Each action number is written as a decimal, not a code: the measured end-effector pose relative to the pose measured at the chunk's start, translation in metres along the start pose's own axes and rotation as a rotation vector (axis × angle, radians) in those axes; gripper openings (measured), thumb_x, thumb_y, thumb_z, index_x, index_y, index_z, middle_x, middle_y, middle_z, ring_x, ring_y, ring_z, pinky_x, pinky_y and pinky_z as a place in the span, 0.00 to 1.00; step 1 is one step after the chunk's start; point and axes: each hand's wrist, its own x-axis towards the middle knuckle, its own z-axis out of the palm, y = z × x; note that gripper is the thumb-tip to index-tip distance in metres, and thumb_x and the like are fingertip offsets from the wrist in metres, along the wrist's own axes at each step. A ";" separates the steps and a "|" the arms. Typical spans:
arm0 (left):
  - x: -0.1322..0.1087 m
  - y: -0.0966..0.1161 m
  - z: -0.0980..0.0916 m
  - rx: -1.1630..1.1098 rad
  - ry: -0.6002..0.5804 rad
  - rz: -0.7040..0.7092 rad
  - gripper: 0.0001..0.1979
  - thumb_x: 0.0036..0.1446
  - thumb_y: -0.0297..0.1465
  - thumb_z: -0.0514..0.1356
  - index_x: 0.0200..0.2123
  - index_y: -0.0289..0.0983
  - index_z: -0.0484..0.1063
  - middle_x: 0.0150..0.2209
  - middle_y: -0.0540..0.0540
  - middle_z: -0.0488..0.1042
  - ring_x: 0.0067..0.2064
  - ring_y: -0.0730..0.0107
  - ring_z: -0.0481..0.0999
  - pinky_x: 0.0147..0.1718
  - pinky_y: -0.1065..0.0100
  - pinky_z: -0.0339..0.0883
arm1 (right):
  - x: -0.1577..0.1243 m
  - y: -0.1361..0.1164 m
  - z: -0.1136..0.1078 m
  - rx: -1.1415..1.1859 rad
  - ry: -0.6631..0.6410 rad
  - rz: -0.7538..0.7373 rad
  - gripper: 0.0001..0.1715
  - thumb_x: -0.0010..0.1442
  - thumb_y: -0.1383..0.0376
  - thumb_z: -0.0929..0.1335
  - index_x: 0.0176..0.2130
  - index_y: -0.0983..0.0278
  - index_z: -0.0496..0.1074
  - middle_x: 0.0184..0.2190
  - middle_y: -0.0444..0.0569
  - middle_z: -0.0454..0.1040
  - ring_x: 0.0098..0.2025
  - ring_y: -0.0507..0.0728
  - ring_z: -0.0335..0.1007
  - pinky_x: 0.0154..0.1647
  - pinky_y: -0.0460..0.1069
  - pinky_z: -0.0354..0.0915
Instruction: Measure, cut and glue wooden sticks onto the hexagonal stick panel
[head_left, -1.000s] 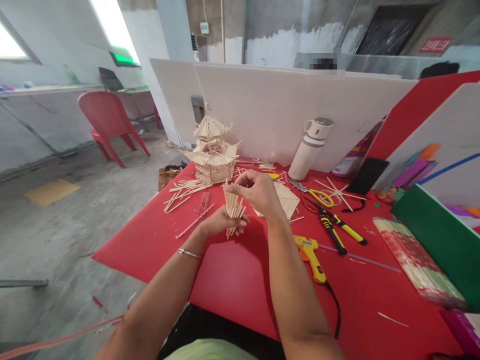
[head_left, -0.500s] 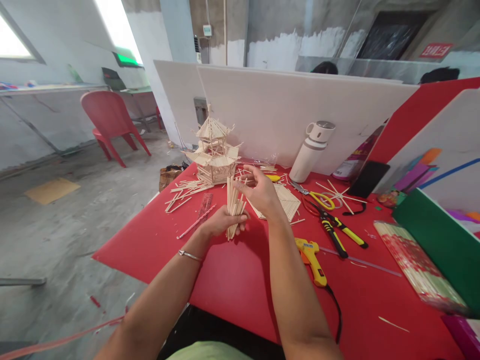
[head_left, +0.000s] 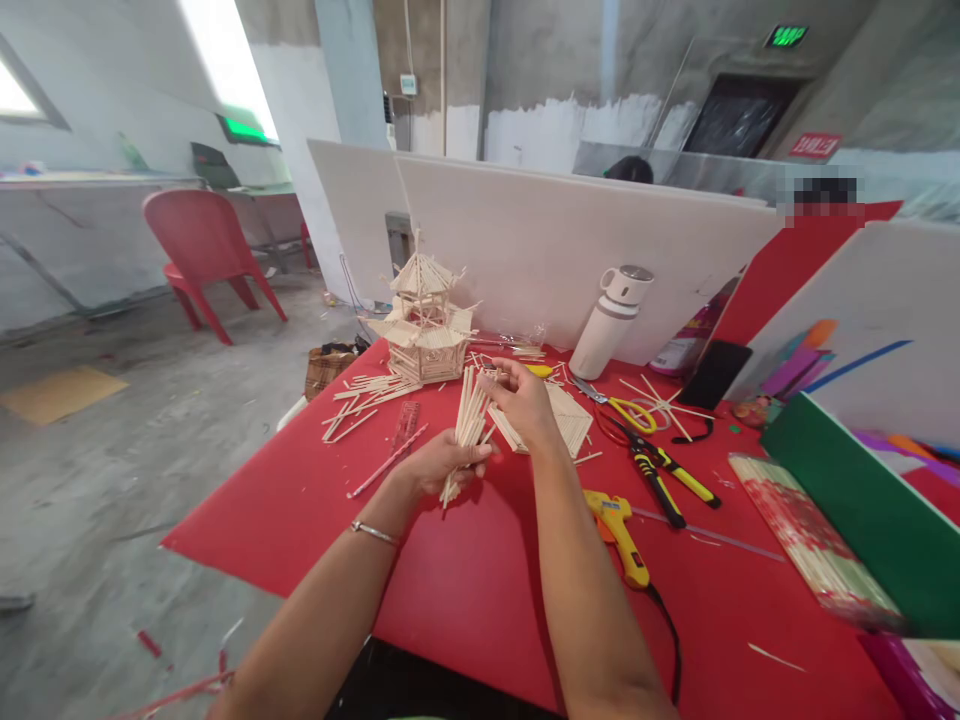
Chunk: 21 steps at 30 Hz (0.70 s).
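Note:
A fanned bundle of thin wooden sticks (head_left: 470, 410) is gripped near its lower part by my left hand (head_left: 448, 462). At the bundle's upper right, my right hand (head_left: 523, 400) has thumb and fingers pinched at a stick's end; the fingers partly hide it. Behind the hands stands a tiered pagoda model (head_left: 426, 335) built from similar sticks. A flat panel of joined sticks (head_left: 568, 415) lies beyond my right wrist, partly covered by it. Loose sticks (head_left: 360, 400) are scattered left of the model, near a clear red ruler (head_left: 406, 425) and a pink-and-white pencil (head_left: 388, 461).
On the red tabletop (head_left: 450, 580), right of my forearm, lie a yellow glue gun (head_left: 619, 535), pliers (head_left: 667, 475), scissors (head_left: 626, 408) and packed sticks (head_left: 814, 535). A white thermos (head_left: 611, 325) stands before the white board (head_left: 517, 230). A green box (head_left: 862, 510) is farther right.
The upper ends of the sticks have spread apart in my left hand. My right fingers have drawn closer together at the bundle's top. The camera view has shifted slightly.

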 end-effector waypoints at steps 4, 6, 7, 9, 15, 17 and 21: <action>0.004 0.000 -0.003 -0.063 0.110 0.000 0.22 0.40 0.40 0.75 0.28 0.32 0.70 0.19 0.52 0.70 0.14 0.85 0.56 0.13 0.77 0.51 | -0.003 0.011 0.013 0.069 0.018 0.133 0.27 0.51 0.48 0.72 0.43 0.64 0.75 0.31 0.46 0.77 0.31 0.54 0.73 0.33 0.48 0.67; 0.005 0.000 -0.005 -0.084 0.146 0.004 0.22 0.38 0.39 0.75 0.26 0.33 0.67 0.19 0.52 0.70 0.14 0.85 0.56 0.13 0.77 0.51 | -0.009 0.016 0.020 0.090 -0.010 0.154 0.24 0.50 0.48 0.72 0.37 0.64 0.76 0.29 0.47 0.77 0.31 0.54 0.72 0.33 0.48 0.67; 0.005 0.000 -0.007 -0.093 0.154 0.003 0.22 0.38 0.39 0.76 0.25 0.33 0.67 0.18 0.52 0.70 0.14 0.85 0.56 0.13 0.77 0.51 | -0.012 0.020 0.024 0.098 -0.012 0.151 0.23 0.50 0.48 0.72 0.35 0.64 0.76 0.29 0.47 0.78 0.31 0.55 0.72 0.33 0.48 0.67; 0.005 0.000 -0.008 -0.109 0.163 -0.004 0.22 0.38 0.38 0.75 0.24 0.33 0.66 0.18 0.52 0.69 0.14 0.85 0.56 0.12 0.77 0.52 | -0.018 0.028 0.030 0.108 0.008 0.139 0.22 0.50 0.48 0.71 0.34 0.64 0.77 0.29 0.48 0.78 0.32 0.55 0.72 0.33 0.48 0.67; 0.006 -0.003 -0.012 -0.115 0.153 0.001 0.21 0.37 0.36 0.75 0.24 0.34 0.66 0.16 0.54 0.67 0.13 0.83 0.57 0.13 0.75 0.55 | -0.029 0.050 0.039 0.094 0.093 0.085 0.23 0.54 0.49 0.70 0.40 0.65 0.77 0.34 0.49 0.80 0.35 0.56 0.73 0.36 0.49 0.69; 0.007 -0.006 -0.013 -0.086 0.169 0.044 0.21 0.37 0.37 0.75 0.24 0.34 0.67 0.16 0.53 0.67 0.14 0.81 0.59 0.13 0.75 0.54 | -0.033 0.051 0.041 0.079 0.093 0.062 0.24 0.56 0.49 0.69 0.42 0.65 0.77 0.36 0.50 0.80 0.36 0.57 0.75 0.38 0.50 0.70; 0.010 -0.008 -0.009 0.004 0.239 0.212 0.18 0.39 0.36 0.73 0.23 0.32 0.69 0.16 0.51 0.68 0.17 0.76 0.65 0.17 0.73 0.59 | -0.046 0.040 0.041 0.032 0.017 -0.035 0.23 0.59 0.53 0.67 0.49 0.62 0.76 0.44 0.52 0.80 0.44 0.59 0.76 0.44 0.53 0.72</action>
